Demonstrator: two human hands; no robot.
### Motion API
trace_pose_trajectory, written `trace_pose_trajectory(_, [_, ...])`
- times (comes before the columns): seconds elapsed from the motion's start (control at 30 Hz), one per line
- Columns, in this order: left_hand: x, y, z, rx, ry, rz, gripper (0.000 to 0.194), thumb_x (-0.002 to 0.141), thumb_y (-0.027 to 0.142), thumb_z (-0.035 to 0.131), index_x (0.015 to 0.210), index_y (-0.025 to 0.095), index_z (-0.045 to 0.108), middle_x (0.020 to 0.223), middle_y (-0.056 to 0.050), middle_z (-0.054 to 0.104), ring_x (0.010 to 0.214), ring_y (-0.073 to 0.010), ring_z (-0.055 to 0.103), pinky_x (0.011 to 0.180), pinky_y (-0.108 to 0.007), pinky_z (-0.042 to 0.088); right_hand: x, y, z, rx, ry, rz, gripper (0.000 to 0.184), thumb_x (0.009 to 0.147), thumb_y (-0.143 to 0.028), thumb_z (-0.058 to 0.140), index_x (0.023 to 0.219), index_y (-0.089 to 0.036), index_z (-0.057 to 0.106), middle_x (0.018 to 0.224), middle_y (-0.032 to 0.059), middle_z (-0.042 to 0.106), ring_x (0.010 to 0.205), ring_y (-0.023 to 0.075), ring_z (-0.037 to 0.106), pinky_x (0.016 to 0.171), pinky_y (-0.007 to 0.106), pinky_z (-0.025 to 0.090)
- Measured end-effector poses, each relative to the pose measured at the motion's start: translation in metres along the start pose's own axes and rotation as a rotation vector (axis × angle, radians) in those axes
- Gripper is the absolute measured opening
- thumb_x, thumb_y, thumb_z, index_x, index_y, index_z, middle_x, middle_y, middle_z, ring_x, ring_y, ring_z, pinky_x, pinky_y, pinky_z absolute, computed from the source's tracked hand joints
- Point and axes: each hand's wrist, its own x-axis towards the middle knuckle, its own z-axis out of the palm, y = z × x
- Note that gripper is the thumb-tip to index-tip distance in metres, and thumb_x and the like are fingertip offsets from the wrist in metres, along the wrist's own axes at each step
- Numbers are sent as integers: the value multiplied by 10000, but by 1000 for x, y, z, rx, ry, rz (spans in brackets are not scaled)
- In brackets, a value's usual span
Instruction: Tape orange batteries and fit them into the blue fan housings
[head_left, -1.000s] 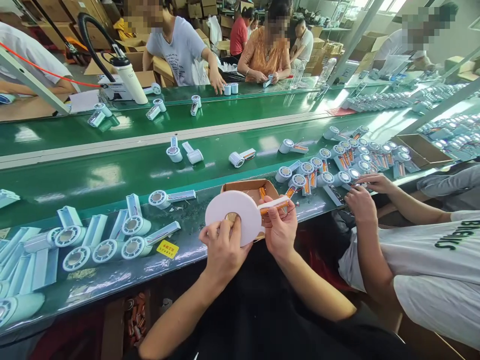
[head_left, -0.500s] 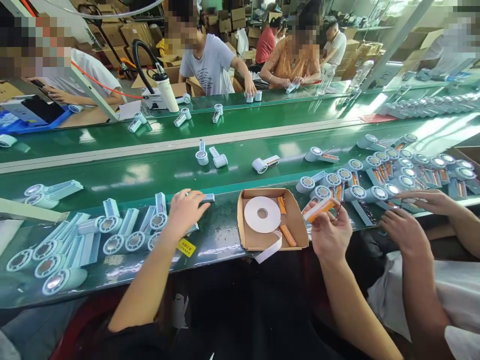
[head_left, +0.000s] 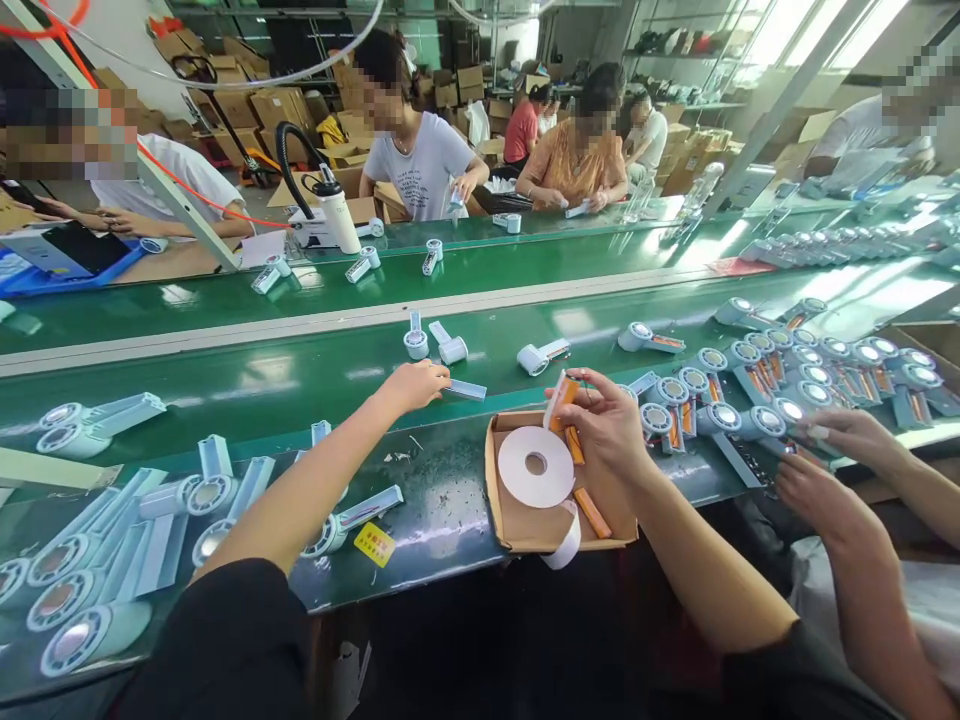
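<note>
My left hand (head_left: 417, 386) is out over the near side of the green belt, its fingers closed on a pale blue fan housing (head_left: 468, 389). The open handle channel points right; the hand hides the rest. Above the cardboard box (head_left: 492, 492), my right hand (head_left: 609, 418) pinches an orange battery (head_left: 562, 398) with a white strip along its left side. A roll of white tape (head_left: 514, 478) lies in the box, its loose end hanging over the front rim. Another orange battery (head_left: 592, 513) rests beside it, and one more is partly hidden under my right hand.
Several fan housings (head_left: 75, 640) crowd the bench at left, near a yellow label (head_left: 374, 544). Many housings with orange batteries (head_left: 721, 418) lie at right, where a co-worker's hands (head_left: 832, 480) work. Three housings (head_left: 453, 347) sit mid-belt. Other people sit across the belt.
My left hand has moved right and forward from the bench to the belt, with the fan housing in it. My right hand has brought the battery left, over the box.
</note>
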Motion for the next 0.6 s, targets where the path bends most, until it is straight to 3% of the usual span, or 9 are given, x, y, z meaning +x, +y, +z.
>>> trace_pose_trajectory(0.13, [19, -10, 15, -2, 9, 44, 350, 855, 41, 623, 1055, 262, 808, 1292, -84, 724, 1200, -276, 601, 914, -343, 549, 32, 11, 15, -34, -88, 24, 566, 569, -446, 1013, 1035, -253, 755, 848, 19, 826, 846, 276, 812, 696, 390, 684])
trace_pose_trajectory(0.33, [25, -15, 32, -51, 24, 90, 517, 822, 32, 670, 1213, 352, 777, 1359, -44, 695, 1364, -289, 525, 1050, -368, 500, 69, 29, 36, -145, -232, 46, 623, 569, -532, 991, 1066, -234, 763, 784, 2, 791, 777, 245, 778, 722, 378, 653])
trace_pose_trajectory(0.47, [38, -6, 36, -77, 11, 82, 384, 772, 73, 731, 1075, 295, 812, 1289, -113, 699, 1327, -360, 536, 1017, -443, 505, 79, 41, 48, -188, -301, 72, 643, 594, -558, 968, 1092, -222, 739, 737, -14, 762, 724, 220, 743, 699, 358, 628])
trace_pose_trajectory(0.6, [54, -3, 37, -139, -9, 88, 160, 844, 175, 721, 975, 223, 799, 1179, -104, 727, 1180, -302, 600, 1006, -436, 494, 86, 53, 55, -318, -338, 60, 586, 666, -585, 904, 1082, -212, 731, 716, -5, 762, 696, 215, 728, 694, 352, 608])
